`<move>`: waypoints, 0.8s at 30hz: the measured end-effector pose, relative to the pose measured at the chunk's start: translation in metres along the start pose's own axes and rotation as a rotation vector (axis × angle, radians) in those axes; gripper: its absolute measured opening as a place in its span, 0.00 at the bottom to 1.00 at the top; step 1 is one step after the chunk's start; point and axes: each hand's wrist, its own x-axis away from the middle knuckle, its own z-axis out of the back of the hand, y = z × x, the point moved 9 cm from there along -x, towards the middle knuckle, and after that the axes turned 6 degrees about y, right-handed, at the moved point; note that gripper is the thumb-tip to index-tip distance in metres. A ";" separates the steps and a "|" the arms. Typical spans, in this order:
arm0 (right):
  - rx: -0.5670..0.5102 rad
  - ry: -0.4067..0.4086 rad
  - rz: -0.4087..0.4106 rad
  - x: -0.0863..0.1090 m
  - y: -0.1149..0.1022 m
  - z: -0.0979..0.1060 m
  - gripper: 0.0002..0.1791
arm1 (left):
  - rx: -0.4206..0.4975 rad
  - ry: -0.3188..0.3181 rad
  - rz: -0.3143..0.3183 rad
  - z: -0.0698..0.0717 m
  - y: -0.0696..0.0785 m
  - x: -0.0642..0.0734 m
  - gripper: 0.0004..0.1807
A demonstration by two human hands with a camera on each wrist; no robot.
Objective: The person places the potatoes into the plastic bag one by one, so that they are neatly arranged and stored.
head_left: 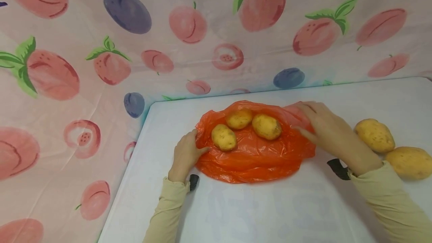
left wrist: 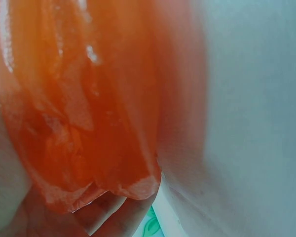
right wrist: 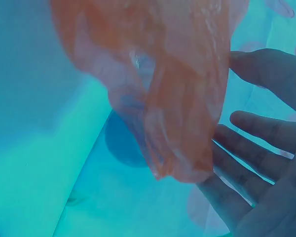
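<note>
A thin red plastic bag [head_left: 249,164] lies spread with its mouth up on the white table. Inside it are three potatoes: one at the left [head_left: 224,137], another at the back [head_left: 239,118] and a third right of that [head_left: 266,126]. My left hand [head_left: 186,155] holds the bag's left edge, thumb over the rim and fingers outside; the left wrist view shows fingers [left wrist: 106,210] behind the red film. At the bag's right edge is my right hand [head_left: 325,128], its fingers spread and fairly straight against the film in the right wrist view.
Two more potatoes, one farther back [head_left: 374,135] and one nearer [head_left: 410,162], lie on the table [head_left: 256,213] right of the bag, close to my right forearm. A fruit-patterned cloth [head_left: 216,18] hangs behind the table and along its left side.
</note>
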 end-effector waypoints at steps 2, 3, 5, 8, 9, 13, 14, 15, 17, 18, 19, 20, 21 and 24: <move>0.021 -0.001 -0.011 0.002 0.004 0.002 0.35 | -0.003 0.001 -0.001 0.000 0.000 0.000 0.40; 0.030 0.000 -0.014 0.002 0.006 0.003 0.36 | -0.003 0.001 -0.002 0.000 0.000 0.000 0.40; 0.041 -0.002 -0.023 0.003 0.010 0.005 0.37 | -0.002 0.004 -0.004 0.001 0.000 0.000 0.40; 0.047 -0.003 -0.039 0.005 0.016 0.008 0.38 | 0.001 0.004 -0.004 0.001 0.000 0.000 0.39; 0.045 0.001 -0.041 0.006 0.018 0.009 0.37 | 0.002 0.003 -0.004 0.001 0.000 0.000 0.39; 0.052 0.031 -0.035 0.010 0.026 0.014 0.37 | 0.002 -0.001 -0.003 0.000 -0.001 0.000 0.40; 0.056 0.039 -0.032 0.011 0.028 0.015 0.37 | 0.000 -0.001 -0.003 0.000 -0.001 0.000 0.40; 0.060 0.047 -0.031 0.013 0.030 0.016 0.37 | -0.002 -0.002 -0.004 0.000 -0.001 0.000 0.40; 0.065 0.059 -0.027 0.015 0.035 0.018 0.37 | -0.003 -0.002 -0.004 0.000 -0.001 -0.001 0.40; 0.065 0.068 -0.023 0.017 0.037 0.019 0.37 | -0.003 -0.002 -0.004 -0.001 -0.001 -0.001 0.40; 0.063 0.073 -0.023 0.018 0.039 0.020 0.37 | -0.002 -0.003 -0.002 -0.001 -0.001 -0.001 0.40; 0.071 0.072 -0.029 0.019 0.041 0.020 0.37 | -0.001 -0.003 -0.002 -0.001 -0.001 -0.001 0.40; 0.079 0.067 -0.041 0.020 0.043 0.020 0.37 | 0.001 -0.003 -0.002 -0.001 -0.001 -0.001 0.40; 0.107 0.062 -0.067 0.023 0.050 0.021 0.37 | 0.005 -0.002 -0.003 -0.001 -0.001 0.000 0.40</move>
